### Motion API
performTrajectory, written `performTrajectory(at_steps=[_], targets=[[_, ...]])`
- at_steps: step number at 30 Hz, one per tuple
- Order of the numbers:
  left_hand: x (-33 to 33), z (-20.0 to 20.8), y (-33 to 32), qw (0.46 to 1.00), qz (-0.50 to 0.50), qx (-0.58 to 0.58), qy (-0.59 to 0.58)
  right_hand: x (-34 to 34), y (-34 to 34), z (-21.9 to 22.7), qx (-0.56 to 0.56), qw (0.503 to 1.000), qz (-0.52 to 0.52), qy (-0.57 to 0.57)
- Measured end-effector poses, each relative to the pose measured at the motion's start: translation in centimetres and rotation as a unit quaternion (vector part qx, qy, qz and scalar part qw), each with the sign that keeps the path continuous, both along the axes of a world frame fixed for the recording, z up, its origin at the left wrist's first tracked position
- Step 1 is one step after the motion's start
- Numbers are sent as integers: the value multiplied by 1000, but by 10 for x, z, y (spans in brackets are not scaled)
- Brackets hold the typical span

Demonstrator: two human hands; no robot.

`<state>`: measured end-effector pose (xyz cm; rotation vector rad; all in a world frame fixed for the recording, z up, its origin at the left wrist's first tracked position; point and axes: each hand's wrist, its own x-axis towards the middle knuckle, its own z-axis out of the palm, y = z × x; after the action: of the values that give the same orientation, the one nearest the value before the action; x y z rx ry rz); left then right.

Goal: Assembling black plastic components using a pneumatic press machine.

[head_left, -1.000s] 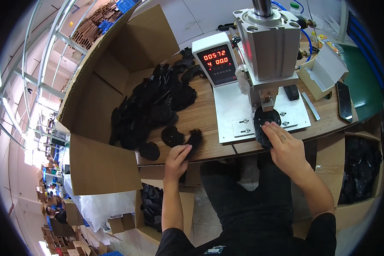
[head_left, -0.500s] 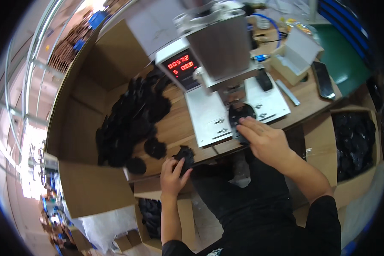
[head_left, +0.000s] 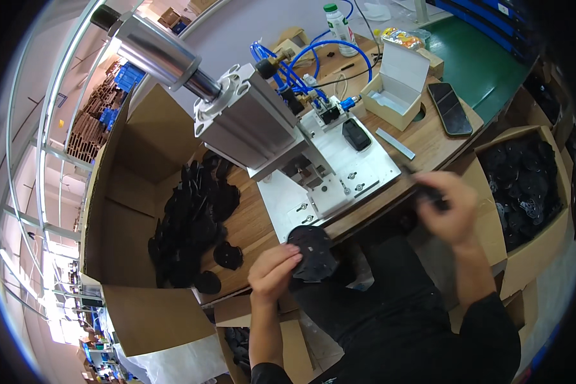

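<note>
My left hand (head_left: pixel 274 272) pinches the edge of a round black plastic disc (head_left: pixel 313 255) with small holes and a notched rim. It holds the disc in front of the near edge of the press's white base plate (head_left: pixel 276 206). My right hand (head_left: pixel 453 208), smeared by motion, is off to the right between the table edge and a carton. Its fingers are closed round a dark plastic part (head_left: pixel 432 196), whose shape is blurred. The bench press (head_left: pixel 253 121) stands between and beyond my hands, with a metal fixture (head_left: pixel 326 191) under its ram.
A heap of black discs (head_left: pixel 195 217) lies on the wooden table by a large open carton (head_left: pixel 125 230). At right another carton (head_left: pixel 536 265) holds black parts. A phone (head_left: pixel 450 109), a small open box (head_left: pixel 393 115), a metal strip (head_left: pixel 395 144) and a bottle (head_left: pixel 340 31) lie around the press.
My right hand has moved right, away from the press fixture, with a dark part. My left hand's disc now shows its broad face nearer the press. The view has shifted.
</note>
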<state>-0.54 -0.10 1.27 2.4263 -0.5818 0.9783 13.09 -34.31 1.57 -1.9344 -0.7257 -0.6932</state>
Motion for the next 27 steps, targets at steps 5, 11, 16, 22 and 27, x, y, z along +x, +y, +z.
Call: performTrajectory(at_steps=[5, 11, 16, 22, 27], targets=[[60, -12, -26, 995, -73, 59, -37, 20, -172, -64, -61, 936, -341, 68], [92, -34, -16, 998, -34, 47, -19, 12, -328, -153, -113, 860, -483, 122], [87, -31, -11, 997, -46, 61, 30, 9, -336, -170, -202, 822, -438, 304], [87, -27, -15, 995, -56, 55, 59, 22, -269, -147, -276, 848, -416, 177], [83, -31, -20, 996, -33, 46, 62, 27, -104, -25, -120, 981, -123, 87]])
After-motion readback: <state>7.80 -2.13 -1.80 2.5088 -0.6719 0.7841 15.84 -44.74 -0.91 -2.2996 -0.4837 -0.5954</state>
